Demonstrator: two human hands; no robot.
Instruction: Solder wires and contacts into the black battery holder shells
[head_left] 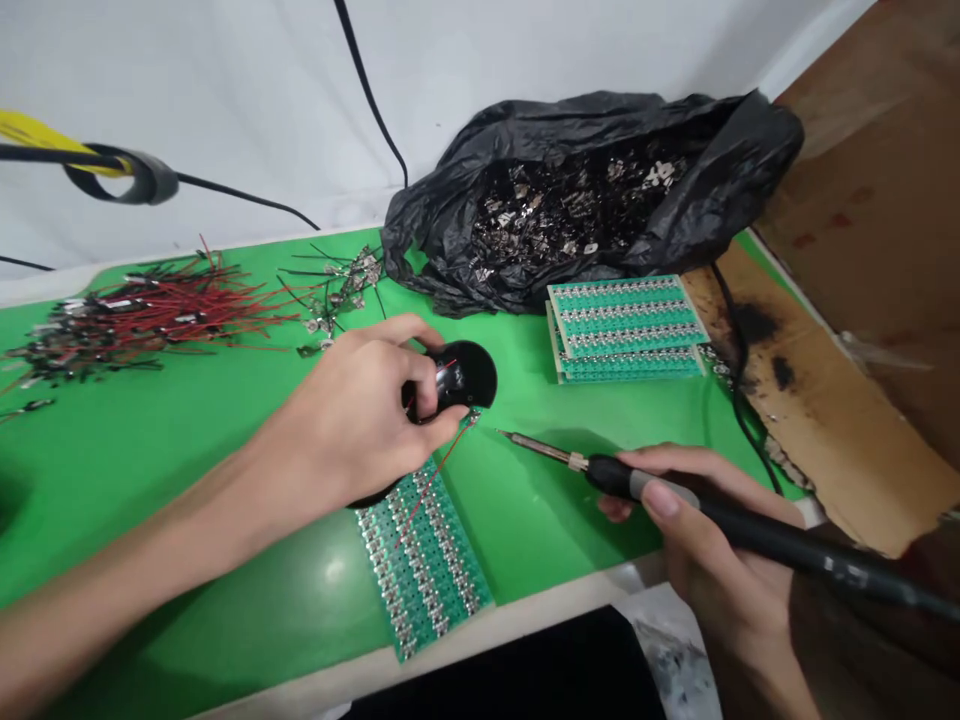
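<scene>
My left hand [382,395] is closed round a black spool-like object [471,372] with round ends, much of it hidden behind the fingers. Right at the thumb tip is a small metal part [474,416], from which a thin red wire [444,462] runs down over a green circuit board panel [435,560]. Rows of silvery parts cover that panel, which lies partly under my left hand. In my right hand [697,520] is a soldering iron [600,470], held like a pen. Its tip points left, a short gap away from the small metal part.
Behind stands an open black plastic bag [450,190] full of small metal pieces. Several green panels [626,320] are stacked before it. A heap of red and black wires [165,310] lies left, loose wired parts [352,285] beside it. Scorched cardboard [840,440] and a black cable [739,385] lie right.
</scene>
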